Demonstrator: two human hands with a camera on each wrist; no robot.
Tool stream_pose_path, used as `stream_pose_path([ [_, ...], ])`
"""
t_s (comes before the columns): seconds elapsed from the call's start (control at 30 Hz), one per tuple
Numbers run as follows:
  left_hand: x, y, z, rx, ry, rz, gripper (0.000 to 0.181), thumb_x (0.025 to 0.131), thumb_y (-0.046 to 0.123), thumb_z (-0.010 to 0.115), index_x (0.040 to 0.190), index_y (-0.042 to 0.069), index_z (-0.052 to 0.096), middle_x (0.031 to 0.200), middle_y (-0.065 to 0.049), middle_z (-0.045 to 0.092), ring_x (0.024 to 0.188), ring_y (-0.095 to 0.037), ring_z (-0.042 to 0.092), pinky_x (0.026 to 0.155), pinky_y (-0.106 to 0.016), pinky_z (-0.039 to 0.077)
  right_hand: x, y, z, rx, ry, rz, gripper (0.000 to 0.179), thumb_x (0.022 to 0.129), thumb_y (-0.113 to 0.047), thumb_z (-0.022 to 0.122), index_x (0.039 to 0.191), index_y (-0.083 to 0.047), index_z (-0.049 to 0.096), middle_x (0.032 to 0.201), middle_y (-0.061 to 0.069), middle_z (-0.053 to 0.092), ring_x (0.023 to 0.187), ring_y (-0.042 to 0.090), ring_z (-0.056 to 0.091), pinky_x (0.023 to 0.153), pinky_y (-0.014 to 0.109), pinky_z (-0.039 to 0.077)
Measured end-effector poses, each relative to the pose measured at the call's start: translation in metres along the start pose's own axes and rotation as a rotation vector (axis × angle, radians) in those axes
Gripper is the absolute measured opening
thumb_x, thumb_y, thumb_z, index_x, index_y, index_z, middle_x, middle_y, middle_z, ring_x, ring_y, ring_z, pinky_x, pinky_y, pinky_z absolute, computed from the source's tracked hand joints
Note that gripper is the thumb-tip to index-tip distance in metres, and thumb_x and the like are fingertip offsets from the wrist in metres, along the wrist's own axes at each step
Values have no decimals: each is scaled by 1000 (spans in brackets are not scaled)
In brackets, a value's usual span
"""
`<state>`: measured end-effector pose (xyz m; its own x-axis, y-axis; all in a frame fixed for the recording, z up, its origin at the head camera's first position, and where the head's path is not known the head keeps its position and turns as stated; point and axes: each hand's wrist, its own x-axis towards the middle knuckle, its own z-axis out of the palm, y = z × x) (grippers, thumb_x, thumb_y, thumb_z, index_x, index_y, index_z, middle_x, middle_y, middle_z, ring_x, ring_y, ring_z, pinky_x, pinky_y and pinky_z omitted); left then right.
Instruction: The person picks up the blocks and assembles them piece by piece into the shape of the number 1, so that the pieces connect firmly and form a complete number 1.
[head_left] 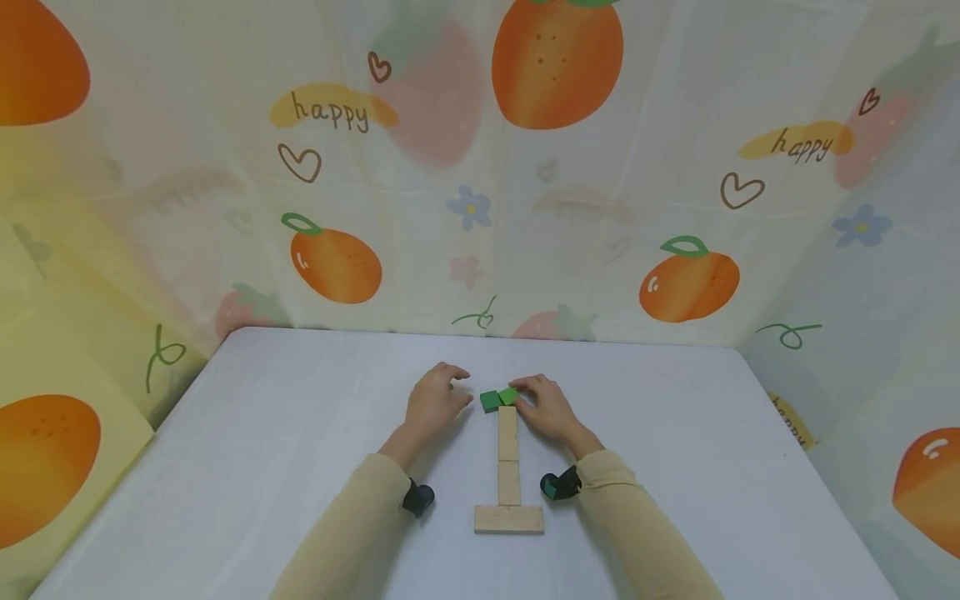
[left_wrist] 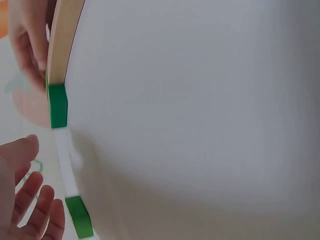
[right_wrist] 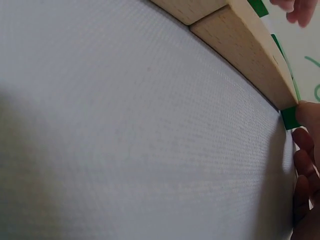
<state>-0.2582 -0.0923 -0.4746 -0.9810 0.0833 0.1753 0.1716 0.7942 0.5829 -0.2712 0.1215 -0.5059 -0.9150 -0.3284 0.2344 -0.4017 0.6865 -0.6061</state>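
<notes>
My right hand (head_left: 547, 407) pinches a light green block (head_left: 508, 396) at the far end of a row of wooden blocks. In the right wrist view its thumb lies against the green block (right_wrist: 289, 119). A darker green block (head_left: 490, 402) sits just left of it, their corners close together. Left of these, my left hand (head_left: 438, 398) hovers with fingers spread and loosely bent, holding nothing. In the left wrist view, one green block (left_wrist: 58, 106) is at the wooden end, and another green block (left_wrist: 79, 216) lies apart, beside the left fingers (left_wrist: 40, 210).
Two wooden blocks (head_left: 508, 458) run end to end toward me, meeting a crosswise wooden block (head_left: 508, 520) at the near end. All lie on a white table (head_left: 285, 433). A fruit-printed cloth (head_left: 555, 250) hangs behind the table and at its sides.
</notes>
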Motion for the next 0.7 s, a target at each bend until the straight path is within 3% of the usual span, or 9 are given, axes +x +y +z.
stream_pose_path([
  [0.37, 6, -24, -15, -4, 97, -87, 36, 75, 24, 75, 108, 12, 66, 106, -2, 61, 93, -20, 57, 76, -35, 48, 1, 1, 1, -6, -4, 6, 27, 87, -11, 60, 113, -7, 62, 109, 10, 60, 105, 26, 53, 93, 43, 39],
  [0.7, 5, -36, -21, -40, 87, -191, 39, 75, 26, 74, 109, 10, 64, 107, -7, 61, 96, -24, 56, 77, -38, 46, 0, 1, 1, -7, -1, 5, 27, 87, -12, 60, 113, -7, 62, 110, 11, 60, 105, 26, 54, 94, 43, 39],
])
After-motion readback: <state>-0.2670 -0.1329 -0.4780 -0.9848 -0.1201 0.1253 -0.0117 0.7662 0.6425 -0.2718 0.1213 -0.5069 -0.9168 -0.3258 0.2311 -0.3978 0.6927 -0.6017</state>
